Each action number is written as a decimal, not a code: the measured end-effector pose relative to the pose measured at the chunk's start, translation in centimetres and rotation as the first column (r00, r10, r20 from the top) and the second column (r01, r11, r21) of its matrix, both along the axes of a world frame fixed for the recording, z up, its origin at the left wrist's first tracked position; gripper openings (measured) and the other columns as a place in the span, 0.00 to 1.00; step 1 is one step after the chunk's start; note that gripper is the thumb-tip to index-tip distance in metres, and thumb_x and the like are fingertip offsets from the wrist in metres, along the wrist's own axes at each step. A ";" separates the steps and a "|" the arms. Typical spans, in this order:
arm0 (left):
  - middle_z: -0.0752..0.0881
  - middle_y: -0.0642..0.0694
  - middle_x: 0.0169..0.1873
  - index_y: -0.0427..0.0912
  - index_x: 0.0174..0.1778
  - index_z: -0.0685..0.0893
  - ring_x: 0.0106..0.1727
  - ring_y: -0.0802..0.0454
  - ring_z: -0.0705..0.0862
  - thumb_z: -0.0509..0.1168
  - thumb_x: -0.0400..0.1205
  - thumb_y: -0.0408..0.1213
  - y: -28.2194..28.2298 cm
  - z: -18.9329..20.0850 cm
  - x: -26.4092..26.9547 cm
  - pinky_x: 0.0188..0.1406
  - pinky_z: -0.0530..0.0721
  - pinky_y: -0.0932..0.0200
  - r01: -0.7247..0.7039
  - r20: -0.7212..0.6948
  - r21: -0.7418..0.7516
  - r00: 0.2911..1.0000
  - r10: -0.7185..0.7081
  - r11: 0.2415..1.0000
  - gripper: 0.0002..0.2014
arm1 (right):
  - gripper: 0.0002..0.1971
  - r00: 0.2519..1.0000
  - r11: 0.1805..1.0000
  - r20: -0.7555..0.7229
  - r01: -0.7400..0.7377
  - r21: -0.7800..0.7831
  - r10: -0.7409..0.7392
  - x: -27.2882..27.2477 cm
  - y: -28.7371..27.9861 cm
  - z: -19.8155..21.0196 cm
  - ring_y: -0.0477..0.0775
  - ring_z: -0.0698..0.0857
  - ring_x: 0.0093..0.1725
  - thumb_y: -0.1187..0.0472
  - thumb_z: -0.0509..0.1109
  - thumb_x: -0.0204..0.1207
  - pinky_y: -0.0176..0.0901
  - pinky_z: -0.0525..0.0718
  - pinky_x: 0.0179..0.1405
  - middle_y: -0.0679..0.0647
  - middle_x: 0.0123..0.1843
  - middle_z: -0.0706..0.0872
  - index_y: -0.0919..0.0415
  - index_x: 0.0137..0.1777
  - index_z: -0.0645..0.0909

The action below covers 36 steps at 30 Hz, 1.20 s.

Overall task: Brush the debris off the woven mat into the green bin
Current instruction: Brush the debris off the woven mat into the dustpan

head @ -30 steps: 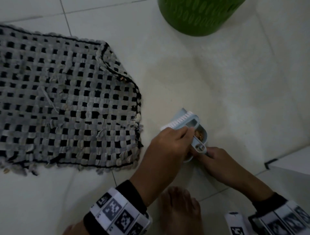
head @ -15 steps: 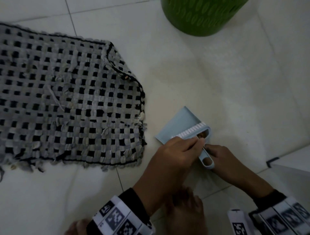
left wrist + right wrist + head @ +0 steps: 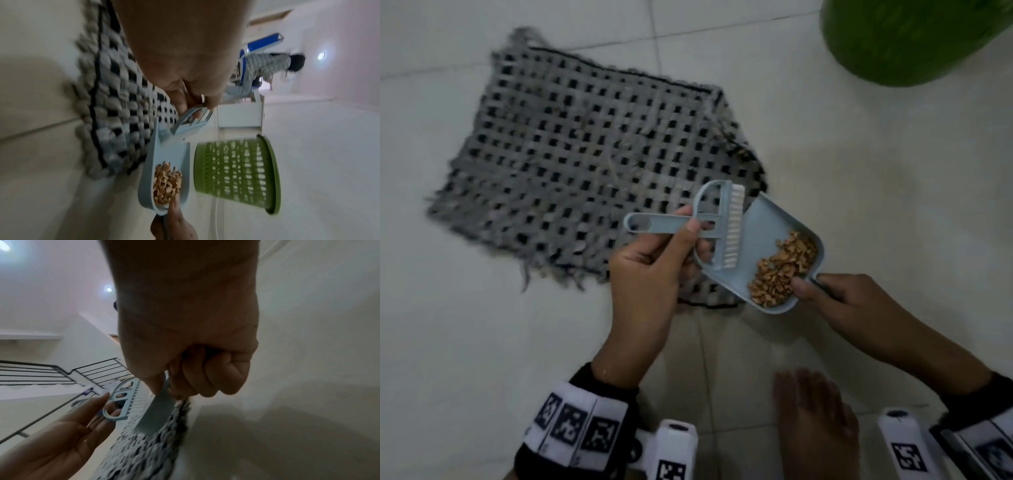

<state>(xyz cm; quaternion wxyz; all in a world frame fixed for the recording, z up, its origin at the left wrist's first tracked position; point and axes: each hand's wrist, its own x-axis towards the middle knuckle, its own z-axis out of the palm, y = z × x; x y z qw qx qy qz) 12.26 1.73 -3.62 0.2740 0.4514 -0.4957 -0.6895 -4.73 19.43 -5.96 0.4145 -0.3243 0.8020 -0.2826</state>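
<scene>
On the pale tiled floor (image 3: 859,192) lies the woven mat (image 3: 571,164), grey with black gaps, its fringed edges ragged, and its near right corner sits under the raised tools. The left hand (image 3: 650,270) holds a light blue brush (image 3: 714,226) with thumb and fingers curled round its handle, white bristles turned toward the dustpan (image 3: 760,246) and resting against its open lip. The right hand (image 3: 835,291) grips the dustpan's short handle, thumb on top, fingers folded beneath as the right wrist view shows. A heap of tan debris (image 3: 784,270) fills the back of the pan, next to the handle. In the left wrist view the pan is held clear of the floor, just beside the green bin (image 3: 236,175), a perforated tub standing on the floor beyond the mat's far right corner. A bare foot (image 3: 815,425) rests on the tiles below the hands. Marker-printed bands (image 3: 575,428) wrap both wrists.
</scene>
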 end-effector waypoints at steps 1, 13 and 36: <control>0.92 0.34 0.43 0.40 0.60 0.91 0.45 0.36 0.90 0.68 0.85 0.34 -0.6 0.4 1.1 0.49 0.90 0.40 -0.052 0.009 -0.024 0.999 0.052 0.998 0.10 | 0.25 0.999 0.999 0.022 -0.030 -0.010 0.031 0.6 -1.0 0.3 0.41 0.66 0.19 0.44 0.65 0.79 0.33 0.62 0.21 0.45 0.18 0.65 0.54 0.23 0.66; 0.93 0.50 0.42 0.43 0.59 0.91 0.41 0.53 0.92 0.70 0.85 0.41 -3.2 0.5 18.9 0.43 0.92 0.48 -0.221 0.405 -0.637 0.719 0.565 0.738 0.10 | 0.27 0.828 0.865 0.302 -0.501 0.020 0.472 10.2 -6.8 -1.7 0.40 0.77 0.22 0.36 0.62 0.76 0.32 0.71 0.26 0.44 0.21 0.77 0.59 0.32 0.83; 0.93 0.47 0.45 0.49 0.59 0.91 0.42 0.47 0.91 0.70 0.84 0.38 -5.9 -1.2 19.2 0.39 0.89 0.51 0.391 0.722 -0.654 0.579 0.380 0.648 0.09 | 0.25 0.818 0.835 0.251 -0.547 0.062 0.517 14.0 -6.4 -2.6 0.40 0.79 0.26 0.37 0.61 0.81 0.33 0.72 0.29 0.42 0.26 0.81 0.54 0.28 0.73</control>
